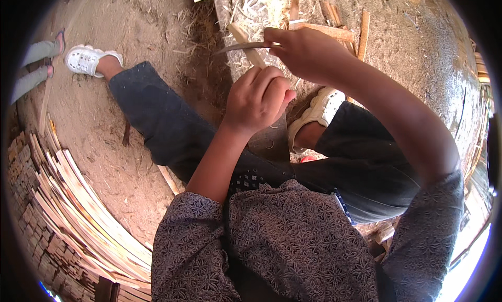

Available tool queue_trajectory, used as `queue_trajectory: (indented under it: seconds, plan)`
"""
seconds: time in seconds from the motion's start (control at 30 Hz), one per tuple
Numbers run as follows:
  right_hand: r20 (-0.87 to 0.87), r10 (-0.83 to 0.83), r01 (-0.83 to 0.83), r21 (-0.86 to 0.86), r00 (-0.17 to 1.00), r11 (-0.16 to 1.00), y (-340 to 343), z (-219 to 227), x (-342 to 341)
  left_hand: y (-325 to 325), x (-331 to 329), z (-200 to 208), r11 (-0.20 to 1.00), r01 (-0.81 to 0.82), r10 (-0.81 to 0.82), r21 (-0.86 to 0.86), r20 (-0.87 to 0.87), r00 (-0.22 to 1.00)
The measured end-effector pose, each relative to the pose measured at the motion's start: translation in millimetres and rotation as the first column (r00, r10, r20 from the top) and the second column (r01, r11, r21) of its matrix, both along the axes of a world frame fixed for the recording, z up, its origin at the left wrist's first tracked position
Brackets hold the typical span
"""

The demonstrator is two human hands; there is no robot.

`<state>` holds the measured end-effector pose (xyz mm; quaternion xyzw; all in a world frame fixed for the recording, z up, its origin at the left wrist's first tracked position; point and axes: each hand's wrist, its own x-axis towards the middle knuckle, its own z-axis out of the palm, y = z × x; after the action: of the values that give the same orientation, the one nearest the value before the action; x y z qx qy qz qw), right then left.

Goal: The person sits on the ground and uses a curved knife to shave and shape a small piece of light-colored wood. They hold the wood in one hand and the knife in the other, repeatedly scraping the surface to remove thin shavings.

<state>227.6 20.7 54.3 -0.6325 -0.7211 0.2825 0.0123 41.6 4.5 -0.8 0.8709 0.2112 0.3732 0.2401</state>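
Observation:
My left hand (259, 99) is closed round the lower end of a pale wooden stick (254, 56), which points up and away from me. Across the stick lies the dark blade of a knife (238, 47). My right hand (303, 50) grips this knife; its handle is hidden inside my fingers. The blade touches or nearly touches the wood, with its tip out to the left. Beneath both hands runs a flat plank (226, 27) strewn with thin curled shavings (256, 9).
Offcuts of wood (364, 33) lie on the dirt floor at the far right. A stack of long wooden strips (83, 208) fills the lower left. My white clogs (83, 60) stand either side of the plank. Another person's legs (39, 54) show at the far left.

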Motion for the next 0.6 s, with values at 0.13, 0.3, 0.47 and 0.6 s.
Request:
queue_trajectory:
  seconds: [0.13, 0.3, 0.47, 0.6]
  plan:
    - [-0.144, -0.013, 0.021, 0.054, 0.989, 0.998, 14, -21, 8, 0, -4, -5, 1.000, -0.002, 0.002, 0.015, 0.004, 1.000]
    - [-0.187, -0.206, 0.141, -0.311, 0.960, 0.940, -23, 47, 19, 3, -3, -11, 0.997, -0.044, 0.039, 0.061, 0.084, 0.996]
    - [-0.211, -0.173, 0.136, -0.179, 0.962, 0.974, -61, 60, 27, 6, -6, -16, 0.997, -0.066, 0.057, 0.049, 0.159, 0.986]
    - [-0.143, -0.161, 0.139, -0.152, 0.977, 0.979, -55, 56, 23, 6, -2, -14, 0.996, -0.066, 0.058, 0.064, 0.129, 0.990]
